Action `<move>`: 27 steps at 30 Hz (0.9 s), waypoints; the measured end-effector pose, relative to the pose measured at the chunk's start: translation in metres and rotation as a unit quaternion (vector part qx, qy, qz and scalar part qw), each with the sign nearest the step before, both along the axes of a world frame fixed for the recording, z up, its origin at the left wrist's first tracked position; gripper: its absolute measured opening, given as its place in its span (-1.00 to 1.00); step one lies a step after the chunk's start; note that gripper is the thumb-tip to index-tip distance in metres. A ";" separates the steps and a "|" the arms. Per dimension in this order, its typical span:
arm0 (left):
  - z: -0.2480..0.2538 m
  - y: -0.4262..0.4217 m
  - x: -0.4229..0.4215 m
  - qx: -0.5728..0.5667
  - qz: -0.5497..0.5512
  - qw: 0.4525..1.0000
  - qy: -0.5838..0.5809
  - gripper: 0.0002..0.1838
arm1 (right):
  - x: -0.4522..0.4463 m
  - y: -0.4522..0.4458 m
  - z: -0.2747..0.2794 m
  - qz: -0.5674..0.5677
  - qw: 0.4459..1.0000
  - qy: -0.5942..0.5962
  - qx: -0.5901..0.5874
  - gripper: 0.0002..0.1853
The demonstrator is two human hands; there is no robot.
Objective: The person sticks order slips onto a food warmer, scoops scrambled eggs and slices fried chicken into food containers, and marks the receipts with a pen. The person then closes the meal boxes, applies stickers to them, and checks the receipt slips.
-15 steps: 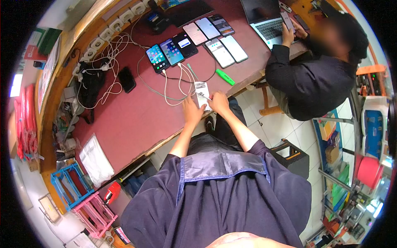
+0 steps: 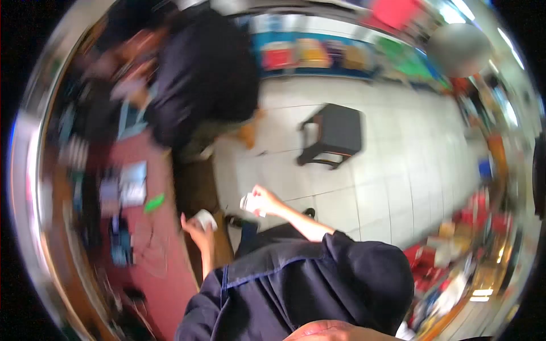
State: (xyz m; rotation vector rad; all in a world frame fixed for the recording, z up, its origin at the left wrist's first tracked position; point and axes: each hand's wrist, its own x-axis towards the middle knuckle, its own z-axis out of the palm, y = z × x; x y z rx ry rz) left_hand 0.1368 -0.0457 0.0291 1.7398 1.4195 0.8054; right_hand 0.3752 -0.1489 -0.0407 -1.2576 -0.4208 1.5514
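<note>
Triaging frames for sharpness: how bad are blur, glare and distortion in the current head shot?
Head view, left: motion blur smears the red table and green marker; head view, centre: black stool crisper, right hand overexposed, left hand less so; head view, upper right: glare from bright lights; head view, rim: fisheye bowing, black corners.

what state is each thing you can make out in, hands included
left hand, holding a white item
right hand, holding a second white item
black stool, upright, unoccupied
green marker, lying on red tabletop, cap too blurred
phones, lying there, screens too blurred
</note>
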 end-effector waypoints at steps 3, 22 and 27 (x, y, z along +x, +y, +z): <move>-0.050 -0.062 0.101 -0.023 -0.244 0.969 -0.032 -0.05 | 0.071 -0.126 -0.003 -0.065 0.966 -0.249 0.029 -0.81; -0.007 -0.456 0.640 -0.277 -0.583 0.745 -0.169 -0.54 | 0.448 -0.667 0.057 -0.433 0.748 -0.464 -0.195 -0.68; 0.049 -0.691 0.772 -0.291 -0.719 0.606 -0.177 -0.44 | 0.485 -0.776 0.119 -0.621 0.781 -0.063 0.006 -0.50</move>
